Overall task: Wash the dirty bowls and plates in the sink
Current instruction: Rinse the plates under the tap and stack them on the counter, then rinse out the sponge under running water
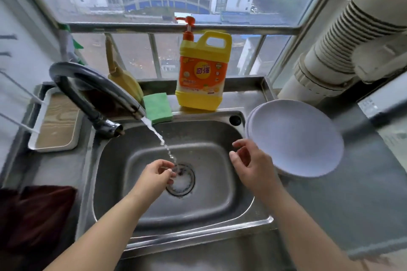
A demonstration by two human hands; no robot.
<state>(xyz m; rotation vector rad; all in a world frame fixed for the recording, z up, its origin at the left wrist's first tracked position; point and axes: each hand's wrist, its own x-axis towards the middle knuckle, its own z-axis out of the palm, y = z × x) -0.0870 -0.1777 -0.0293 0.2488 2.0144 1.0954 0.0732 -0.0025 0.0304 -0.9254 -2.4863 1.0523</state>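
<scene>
Left hand [157, 171] hangs over the drain [181, 180], fingers loosely curled, holding nothing, fingertips at the foot of the water stream [161, 141]. Right hand [250, 160] is over the sink's right side, fingers relaxed and spread, empty, just beside the stacked white plates [295, 136] but whether it touches them cannot be told. The plates sit on the counter right of the sink [220, 211], overlapping its rim. The faucet [88, 86] is running. Green sponge [157, 108] and yellow detergent bottle [203, 68] stand on the back ledge, a tray [56, 121] at left, a dark red cloth [37, 215] at lower left.
</scene>
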